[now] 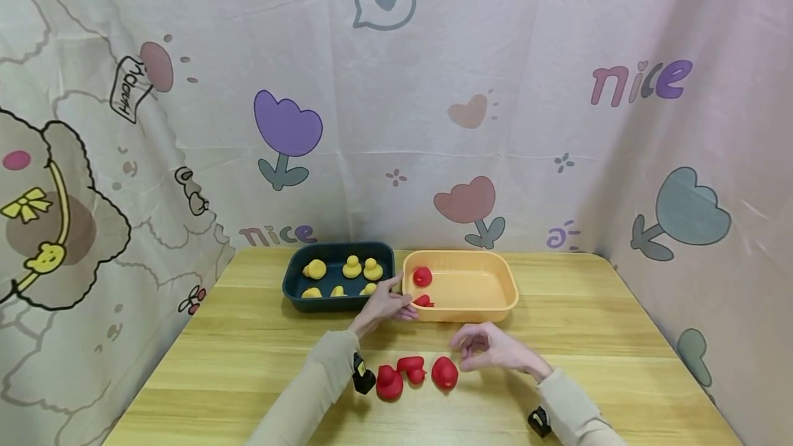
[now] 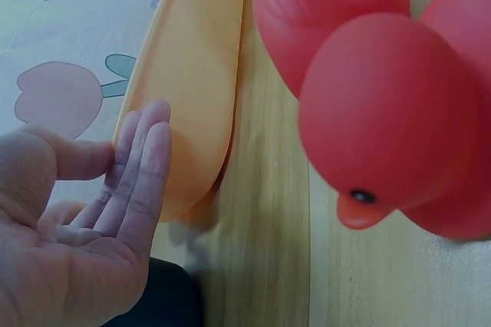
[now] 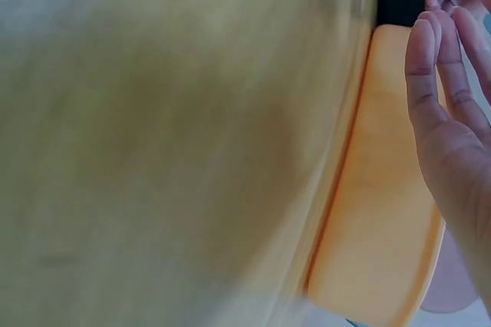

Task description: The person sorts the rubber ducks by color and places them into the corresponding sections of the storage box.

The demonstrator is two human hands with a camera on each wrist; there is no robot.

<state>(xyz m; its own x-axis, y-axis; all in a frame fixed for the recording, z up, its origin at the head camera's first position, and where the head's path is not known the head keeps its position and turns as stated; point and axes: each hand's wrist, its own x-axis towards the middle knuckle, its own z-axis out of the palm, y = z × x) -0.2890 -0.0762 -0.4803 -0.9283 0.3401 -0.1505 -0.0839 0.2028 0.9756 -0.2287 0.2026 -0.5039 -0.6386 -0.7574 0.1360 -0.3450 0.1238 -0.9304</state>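
My left hand (image 1: 383, 303) is at the left front corner of the orange bin (image 1: 466, 313), its fingers (image 2: 146, 181) straight and close against the outer wall. Inside that bin, near its left end, lie two red rubber ducks, one (image 1: 423, 276) farther back and one (image 1: 424, 301) partly hidden by the front wall. In front of the bin, my right hand (image 1: 492, 347) hovers over the table, fingers loosely bent and holding nothing. Nearest to it is a red duck (image 1: 445, 374); two more red ducks, one on its side (image 1: 412, 367) and one upright (image 1: 389, 384), sit left of it.
A dark blue bin (image 1: 334, 304) with several yellow ducks (image 1: 352, 267) stands left of the orange one. Both bins are on the wooden table (image 1: 248, 349), near its back edge. A printed cloth (image 1: 396, 88) hangs behind and along the sides.
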